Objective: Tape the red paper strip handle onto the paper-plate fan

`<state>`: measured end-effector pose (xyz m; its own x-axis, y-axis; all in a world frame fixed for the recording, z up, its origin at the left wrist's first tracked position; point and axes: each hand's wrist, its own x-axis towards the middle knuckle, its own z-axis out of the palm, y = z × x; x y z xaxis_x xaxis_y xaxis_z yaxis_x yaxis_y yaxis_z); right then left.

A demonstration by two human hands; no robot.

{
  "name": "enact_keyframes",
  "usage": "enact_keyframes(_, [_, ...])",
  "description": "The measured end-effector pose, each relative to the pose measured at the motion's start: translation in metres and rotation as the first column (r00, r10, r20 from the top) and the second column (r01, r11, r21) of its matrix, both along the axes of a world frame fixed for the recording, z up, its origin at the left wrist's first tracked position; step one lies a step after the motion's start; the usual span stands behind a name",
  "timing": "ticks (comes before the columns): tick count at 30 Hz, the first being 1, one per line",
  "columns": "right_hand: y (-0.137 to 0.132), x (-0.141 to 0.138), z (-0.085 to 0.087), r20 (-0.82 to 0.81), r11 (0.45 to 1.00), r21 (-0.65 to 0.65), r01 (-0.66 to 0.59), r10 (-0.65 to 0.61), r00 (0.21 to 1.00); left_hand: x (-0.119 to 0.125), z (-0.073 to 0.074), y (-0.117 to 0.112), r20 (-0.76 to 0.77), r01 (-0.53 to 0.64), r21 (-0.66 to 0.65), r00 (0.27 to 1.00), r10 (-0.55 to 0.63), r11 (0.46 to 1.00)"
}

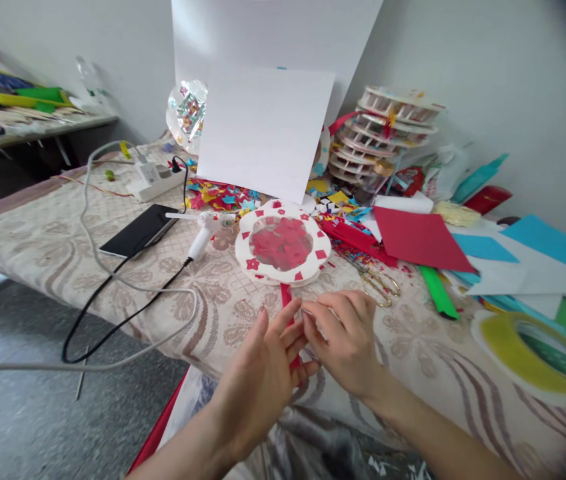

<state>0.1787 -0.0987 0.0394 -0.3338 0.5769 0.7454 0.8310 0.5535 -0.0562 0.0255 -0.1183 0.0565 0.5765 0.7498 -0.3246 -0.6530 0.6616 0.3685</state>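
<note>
Both my hands are raised at the near edge of the table, forearms bare. My left hand is palm up, thumb standing clear, fingers loosely extended and slightly spread toward my right. My right hand is back uppermost, wrist bent, fingers curled, thumb tip close to forefinger tip. Right fingertips lie at the left fingertips; contact unresolved. Forearms converge, the left rising more steeply, the right slanting inward.
</note>
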Motion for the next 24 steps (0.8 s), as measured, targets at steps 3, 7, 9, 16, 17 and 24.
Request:
enact_keyframes(3, [0.002, 0.001, 0.0, 0.006, 1.0, 0.002, -0.009, 0.009, 1.0, -0.001, -0.002, 0.0, 0.003, 0.011, 0.0, 1.0, -0.011, 1.0])
enact_keyframes(7, [0.003, 0.002, 0.0, 0.003, 1.0, 0.003, -0.014, 0.014, 1.0, -0.001, -0.003, -0.001, 0.015, 0.016, 0.006, 1.0, -0.016, 1.0])
enact_keyframes(9, [0.003, 0.003, -0.001, 0.001, 1.0, 0.0, -0.027, 0.027, 1.0, -0.002, -0.002, -0.001, 0.04, 0.018, 0.007, 0.999, -0.018, 1.0])
enact_keyframes(16, [0.005, 0.018, -0.001, -0.067, 0.977, -0.096, -0.19, 0.184, 0.981, -0.012, 0.0, 0.004, 0.055, 0.021, -0.054, 0.998, -0.018, 0.998])
enact_keyframes(17, [0.006, 0.021, -0.001, -0.079, 0.972, -0.096, -0.216, 0.209, 0.975, -0.013, 0.0, 0.005, 0.047, 0.029, -0.063, 0.999, -0.026, 0.998])
enact_keyframes(24, [0.008, 0.037, 0.003, -0.019, 0.948, 0.003, -0.32, 0.32, 0.947, -0.021, 0.0, 0.01, -0.083, 0.123, -0.026, 0.989, -0.125, 0.992])
